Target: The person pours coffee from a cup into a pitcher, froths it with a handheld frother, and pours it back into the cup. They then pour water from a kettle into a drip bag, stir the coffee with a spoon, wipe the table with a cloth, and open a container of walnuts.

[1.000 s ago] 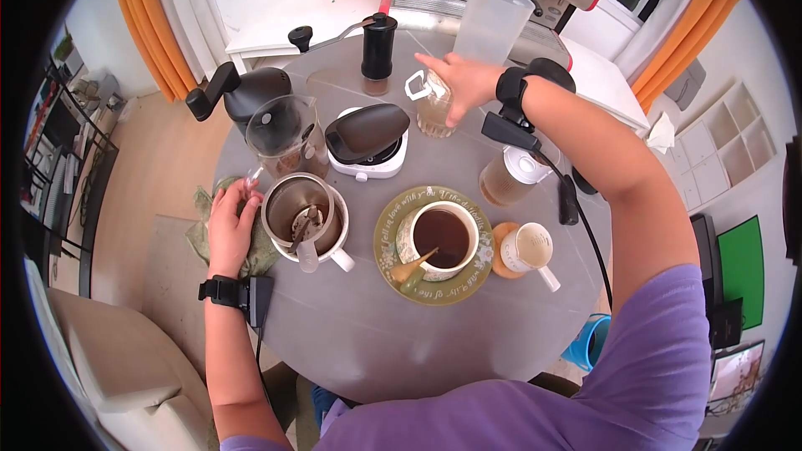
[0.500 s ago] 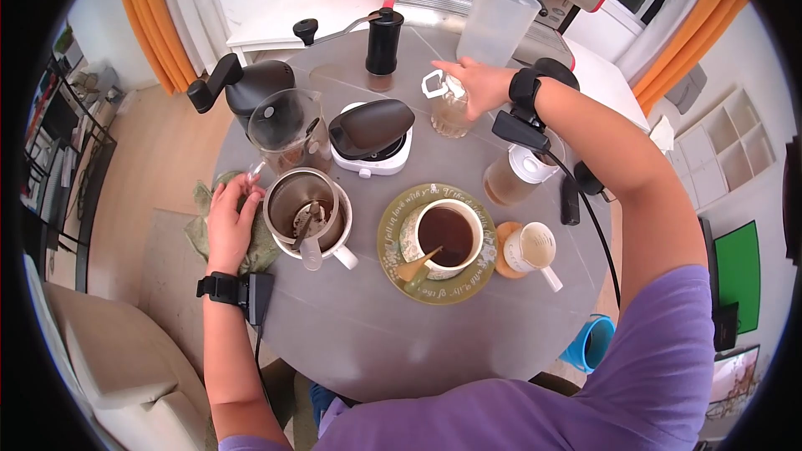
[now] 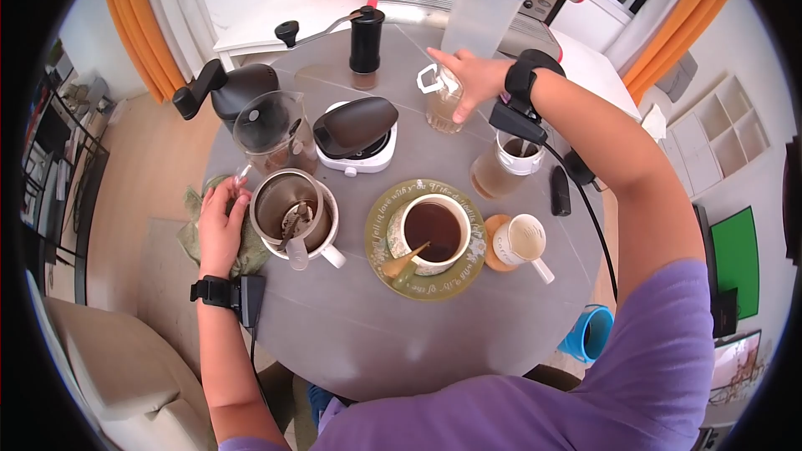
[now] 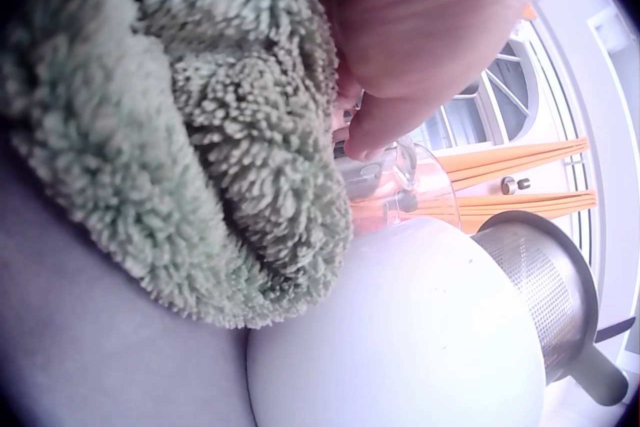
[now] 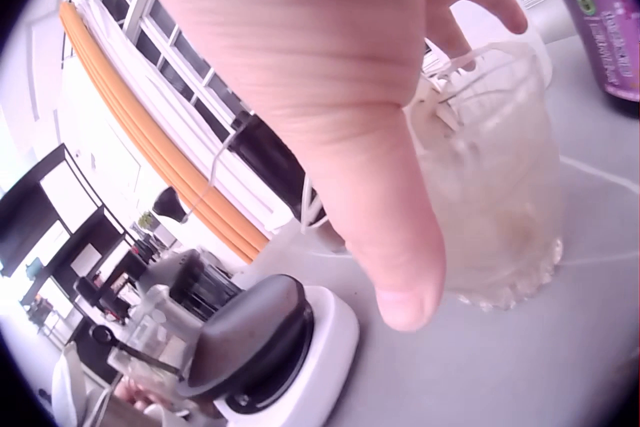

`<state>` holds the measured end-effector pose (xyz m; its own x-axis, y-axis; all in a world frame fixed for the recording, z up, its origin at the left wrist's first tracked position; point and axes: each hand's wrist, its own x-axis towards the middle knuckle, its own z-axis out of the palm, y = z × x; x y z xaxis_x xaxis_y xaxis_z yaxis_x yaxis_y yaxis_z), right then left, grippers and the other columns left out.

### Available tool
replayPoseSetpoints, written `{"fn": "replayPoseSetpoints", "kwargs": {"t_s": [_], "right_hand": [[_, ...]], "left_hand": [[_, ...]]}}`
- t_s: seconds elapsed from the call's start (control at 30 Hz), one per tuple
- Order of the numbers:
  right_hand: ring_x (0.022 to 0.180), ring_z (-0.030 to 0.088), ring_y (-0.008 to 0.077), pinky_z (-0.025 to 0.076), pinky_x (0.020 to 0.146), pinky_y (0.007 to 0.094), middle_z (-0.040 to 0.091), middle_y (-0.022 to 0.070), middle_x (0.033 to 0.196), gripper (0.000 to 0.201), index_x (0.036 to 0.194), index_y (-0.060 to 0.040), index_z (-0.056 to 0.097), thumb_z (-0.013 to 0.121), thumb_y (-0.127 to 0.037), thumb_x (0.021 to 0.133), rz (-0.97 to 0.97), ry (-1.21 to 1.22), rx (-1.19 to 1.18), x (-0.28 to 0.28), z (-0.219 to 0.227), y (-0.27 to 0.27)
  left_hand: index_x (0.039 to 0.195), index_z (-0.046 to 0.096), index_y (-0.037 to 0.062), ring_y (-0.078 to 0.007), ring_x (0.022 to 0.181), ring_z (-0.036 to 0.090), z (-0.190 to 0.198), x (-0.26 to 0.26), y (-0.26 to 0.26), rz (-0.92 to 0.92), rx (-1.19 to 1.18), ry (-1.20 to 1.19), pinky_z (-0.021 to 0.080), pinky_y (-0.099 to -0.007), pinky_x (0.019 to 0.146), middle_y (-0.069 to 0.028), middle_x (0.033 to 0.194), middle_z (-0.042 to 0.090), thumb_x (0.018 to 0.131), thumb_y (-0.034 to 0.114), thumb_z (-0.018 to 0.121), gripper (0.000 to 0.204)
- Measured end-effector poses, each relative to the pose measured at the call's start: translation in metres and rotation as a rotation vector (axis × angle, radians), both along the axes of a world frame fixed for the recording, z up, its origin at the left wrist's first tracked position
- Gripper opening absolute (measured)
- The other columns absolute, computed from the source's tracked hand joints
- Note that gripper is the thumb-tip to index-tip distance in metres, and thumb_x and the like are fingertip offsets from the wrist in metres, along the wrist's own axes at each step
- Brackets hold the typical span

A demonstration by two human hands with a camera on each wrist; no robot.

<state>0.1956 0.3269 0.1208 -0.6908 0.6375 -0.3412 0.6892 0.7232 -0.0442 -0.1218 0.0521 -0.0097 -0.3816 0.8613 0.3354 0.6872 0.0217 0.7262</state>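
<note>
My right hand grips a clear glass jar at the far middle of the table, index finger stretched out. The jar has a ribbed base and a white loop at its top. In the right wrist view, my thumb lies along the near side of the jar. At the left, my left hand pinches the clear handle of a glass carafe. A green towel lies under this hand. Beside it, a metal mesh filter with a spoon in it sits in a white mug.
A patterned mug of dark liquid stands on a green plate. Around it are a small white handled cup, another jar, a white scale with a black scoop, hand grinders and a tall plastic pitcher.
My right hand and the glass jar have shifted slightly to the right. My left hand stays at the carafe's handle. The head view has moved a little.
</note>
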Motion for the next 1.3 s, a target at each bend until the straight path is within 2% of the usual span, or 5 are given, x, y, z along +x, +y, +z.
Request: {"fn": "replayPoseSetpoints", "kwargs": {"t_s": [0.33, 0.57, 0.93, 1.07, 1.3], "right_hand": [[0.115, 0.042, 0.0282, 0.034, 0.097, 0.0357, 0.045, 0.0151, 0.124, 0.072, 0.125, -0.0045, 0.042, 0.069, -0.042, 0.069, 0.195, 0.308, 0.006, 0.07, 0.062, -0.064], [0.11, 0.044, 0.0298, 0.036, 0.095, 0.0346, 0.049, 0.0145, 0.114, 0.067, 0.121, -0.0052, 0.044, 0.073, -0.012, 0.061, 0.123, 0.373, 0.011, 0.099, 0.017, -0.095], [0.115, 0.041, 0.0286, 0.033, 0.097, 0.0349, 0.042, 0.0141, 0.123, 0.065, 0.125, -0.0063, 0.04, 0.068, -0.015, 0.067, 0.062, 0.545, 0.048, 0.119, -0.005, -0.105], [0.107, 0.047, 0.0293, 0.041, 0.088, 0.0362, 0.046, 0.0141, 0.119, 0.055, 0.12, -0.0059, 0.045, 0.067, -0.021, 0.072, 0.101, 0.781, 0.355, 0.13, 0.004, -0.137], [0.066, 0.061, 0.0203, 0.047, 0.061, 0.0307, 0.062, 0.0099, 0.072, 0.04, 0.103, -0.0025, 0.054, 0.063, -0.032, 0.078, -0.502, 0.711, 0.041, 0.166, -0.044, -0.235]], "left_hand": [[0.104, 0.055, 0.0076, -0.0135, 0.086, 0.057, -0.007, -0.004, 0.002, -0.013, 0.043, -0.041, 0.025, -0.0357, 0.101, 0.0007, 0.084, 0.06, 0.085, 0.01, 0.052, 0.019], [0.103, 0.055, 0.0059, -0.0165, 0.088, 0.056, -0.006, -0.005, 0.002, -0.023, 0.046, -0.015, 0.029, -0.0329, 0.097, -0.0024, 0.089, 0.062, 0.085, 0.009, 0.052, 0.019], [0.109, 0.052, 0.0018, -0.0143, 0.094, 0.053, -0.014, -0.015, 0.004, -0.061, 0.025, -0.084, 0.04, -0.0268, 0.086, -0.0069, 0.105, 0.057, 0.086, 0.005, 0.05, 0.024], [0.112, 0.05, 0.0011, -0.0131, 0.095, 0.053, -0.017, -0.016, 0.004, -0.078, 0.038, -0.109, 0.039, -0.0257, 0.087, -0.0052, 0.104, 0.057, 0.086, 0.003, 0.049, 0.026], [0.12, 0.045, 0.0023, -0.0134, 0.096, 0.053, -0.017, -0.017, 0.002, -0.085, 0.023, -0.176, 0.039, -0.0258, 0.089, -0.0057, 0.11, 0.057, 0.084, 0.001, 0.05, 0.036]]}}
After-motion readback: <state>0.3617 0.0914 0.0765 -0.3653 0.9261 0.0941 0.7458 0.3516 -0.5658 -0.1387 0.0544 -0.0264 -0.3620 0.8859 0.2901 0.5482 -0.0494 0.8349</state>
